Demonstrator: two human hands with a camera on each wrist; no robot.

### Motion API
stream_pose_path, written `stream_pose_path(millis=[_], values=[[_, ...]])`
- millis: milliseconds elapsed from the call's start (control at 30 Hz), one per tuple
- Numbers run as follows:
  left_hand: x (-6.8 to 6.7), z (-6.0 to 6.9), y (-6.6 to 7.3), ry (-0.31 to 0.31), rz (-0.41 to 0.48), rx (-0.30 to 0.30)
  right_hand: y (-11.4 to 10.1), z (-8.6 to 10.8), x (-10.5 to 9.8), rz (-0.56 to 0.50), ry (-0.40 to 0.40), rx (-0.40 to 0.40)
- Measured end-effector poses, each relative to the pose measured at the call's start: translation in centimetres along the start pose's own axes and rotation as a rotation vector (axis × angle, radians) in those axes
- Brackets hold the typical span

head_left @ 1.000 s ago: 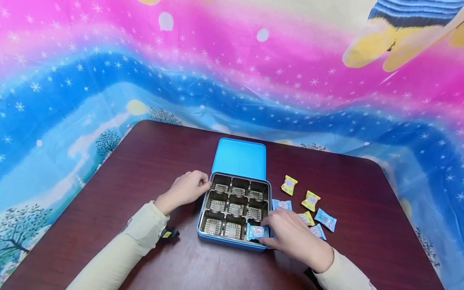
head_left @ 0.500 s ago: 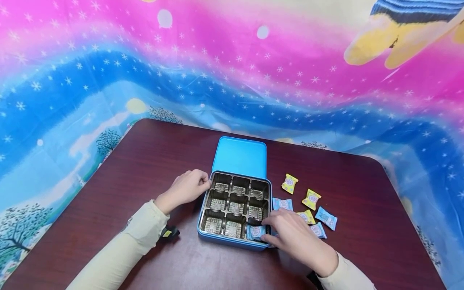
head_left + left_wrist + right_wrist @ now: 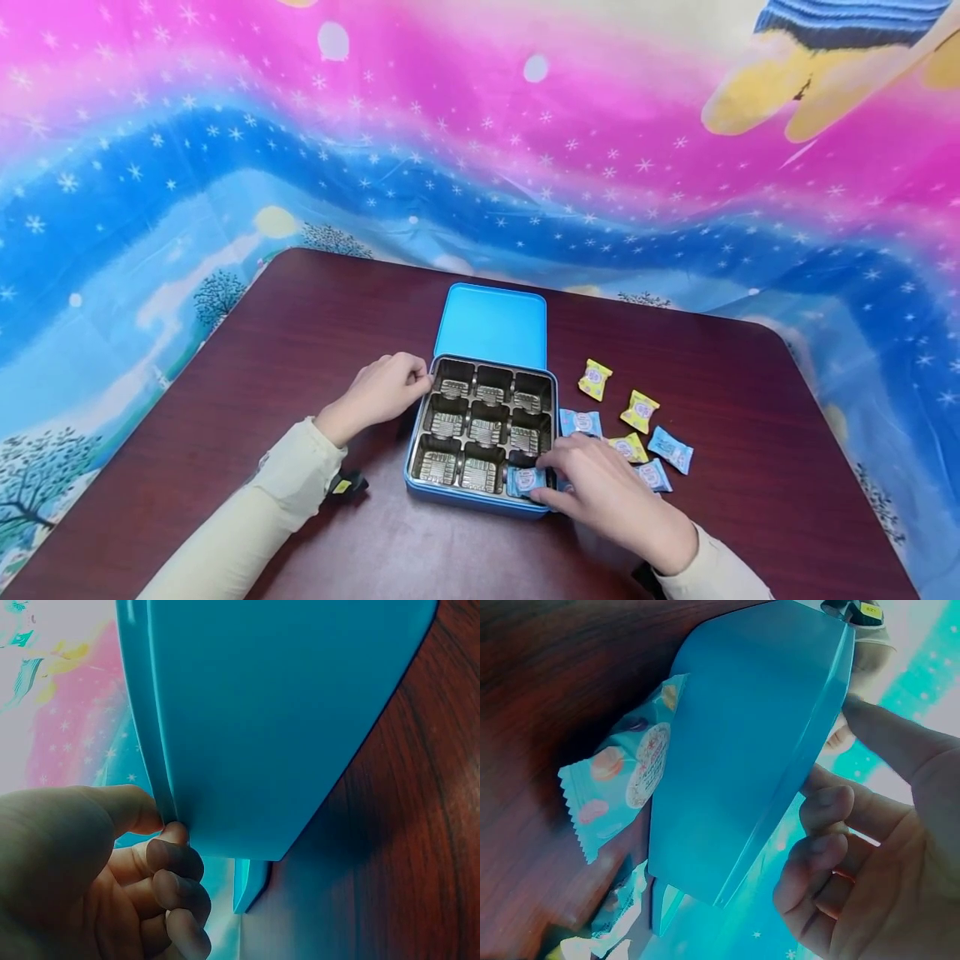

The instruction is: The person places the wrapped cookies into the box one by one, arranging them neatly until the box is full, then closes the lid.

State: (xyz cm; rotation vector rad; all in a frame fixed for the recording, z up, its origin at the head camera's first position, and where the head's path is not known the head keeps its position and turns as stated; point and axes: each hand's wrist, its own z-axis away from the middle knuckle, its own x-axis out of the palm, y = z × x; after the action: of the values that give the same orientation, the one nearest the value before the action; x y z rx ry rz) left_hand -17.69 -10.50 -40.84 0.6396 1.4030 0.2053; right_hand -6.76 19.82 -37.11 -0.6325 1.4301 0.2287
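Note:
A blue tin box (image 3: pixel 480 504) with a dark tray of several square compartments stands on the table. My left hand (image 3: pixel 378 396) pinches its rim near the far left corner; in the left wrist view, thumb and index finger meet at that rim. Over the near right compartment, my right hand (image 3: pixel 611 492) holds a blue wrapped candy (image 3: pixel 527 481) by its far and near sides, the candy lying low in the compartment. The right wrist view shows the thumb and fingers reaching over the rim of the box wall (image 3: pixel 742 750), which hides that candy.
The blue lid (image 3: pixel 491 325) lies behind the box. To the right are yellow wrapped candies (image 3: pixel 640 411) and blue ones (image 3: pixel 671 450). One blue candy (image 3: pixel 630 772) lies close against the box's outer wall. A patterned cloth (image 3: pixel 450 125) hangs behind the table.
The blue candy under my right hand has gone down from the compartment's edge and slightly left into it. My left hand has stayed at the rim. The view has shifted a little.

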Motion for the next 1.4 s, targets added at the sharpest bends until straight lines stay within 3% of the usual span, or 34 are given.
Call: stream_pose_path(millis=[700,1067,1400], values=[[0.1,0.1,-0.2,-0.004,0.017,0.003,0.7,1.0,-0.1,-0.104,0.102,-0.019],[0.0,0.0,-0.1,0.002,0.015,0.007,1.6,1.3,-0.4,-0.119,0.109,0.068],[0.2,-0.1,-0.3,0.0,0.011,0.0,2.5,1.6,-0.5,-0.123,0.107,0.084]])
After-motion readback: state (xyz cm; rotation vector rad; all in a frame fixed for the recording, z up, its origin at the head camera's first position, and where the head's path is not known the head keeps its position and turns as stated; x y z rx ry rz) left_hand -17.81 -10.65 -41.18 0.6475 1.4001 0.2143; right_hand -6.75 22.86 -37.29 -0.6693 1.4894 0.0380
